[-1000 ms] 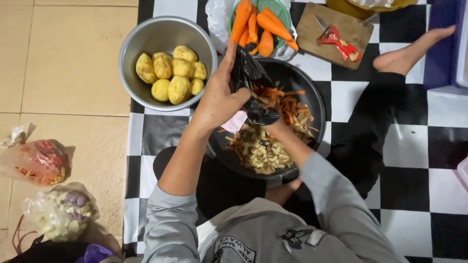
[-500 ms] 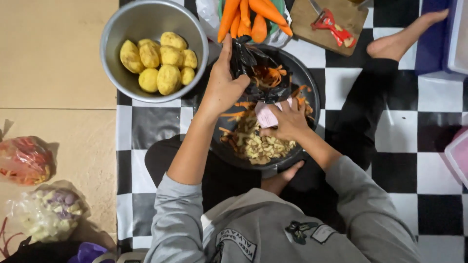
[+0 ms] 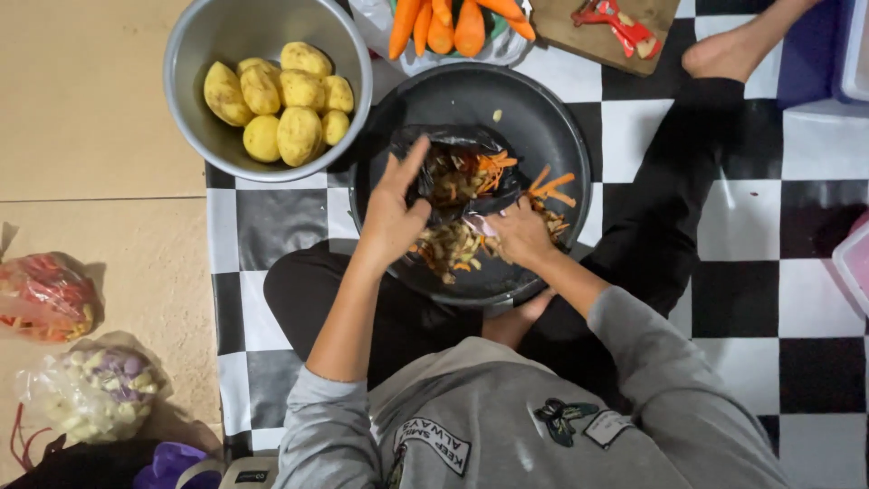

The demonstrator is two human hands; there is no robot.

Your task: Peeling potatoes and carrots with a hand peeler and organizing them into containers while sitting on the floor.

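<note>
A wide black pan [image 3: 539, 104] sits on the checkered mat between my legs. Inside it lies an open black plastic bag [image 3: 425, 143] stuffed with orange and brown vegetable peels [image 3: 463, 174]. My left hand [image 3: 394, 215] grips the bag's near left edge, with the index finger pointing up. More loose peels lie in the pan beside the bag's mouth, and my right hand [image 3: 520, 234] is curled over them. A small pale pink thing shows at its fingertips.
A steel bowl [image 3: 195, 54] of peeled potatoes [image 3: 281, 100] stands at the upper left. Carrots [image 3: 444, 23] and a wooden board [image 3: 588, 36] with a red peeler [image 3: 620, 23] lie beyond the pan. Two filled plastic bags [image 3: 90, 389] rest on the floor, left.
The bag has come down from being held up over the pan and now lies in it. My right hand moved from under the bag to the loose peels at its mouth.
</note>
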